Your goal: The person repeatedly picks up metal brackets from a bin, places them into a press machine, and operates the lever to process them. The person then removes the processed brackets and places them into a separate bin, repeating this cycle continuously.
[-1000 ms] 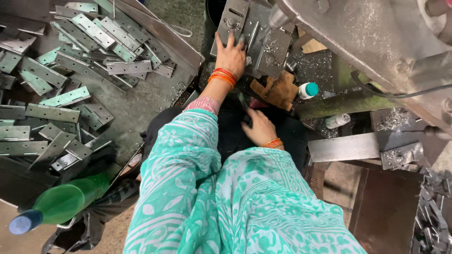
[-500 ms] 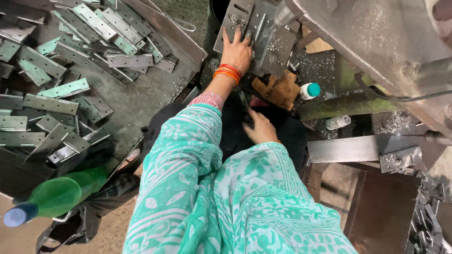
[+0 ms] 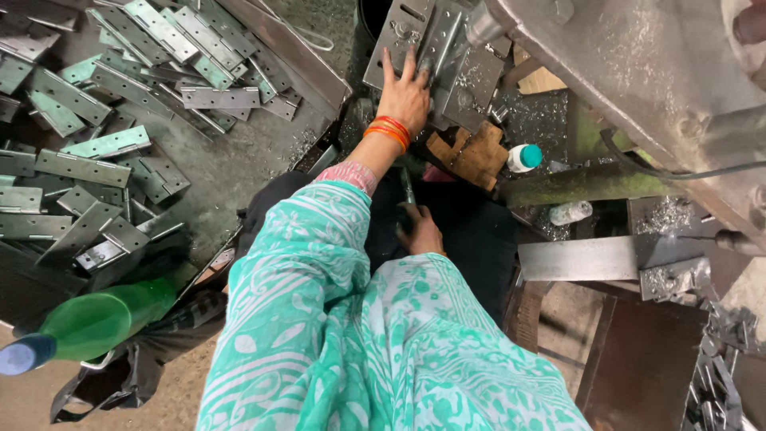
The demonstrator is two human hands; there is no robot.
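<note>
My left hand (image 3: 405,94) reaches forward and lies flat, fingers spread, on a grey hinge plate (image 3: 399,32) on the machine bed. Orange bangles circle its wrist, and a green patterned sleeve covers the arm. More hinge plates (image 3: 472,78) lie just right of the hand. My right hand (image 3: 420,233) sits low by my lap, closed around a thin metal rod (image 3: 408,187) that points up toward the left wrist. Its fingers are partly hidden by dark cloth.
A tray at the left holds a heap of several grey-green hinges (image 3: 120,144). A green bottle (image 3: 96,323) lies at the lower left. A brown block (image 3: 472,156), a small teal-capped bottle (image 3: 524,157), a steel plate (image 3: 590,257) and the machine body (image 3: 638,72) crowd the right.
My left hand has slid farther forward and flattened on the hinge plate. My right hand has drawn back toward my lap with the rod.
</note>
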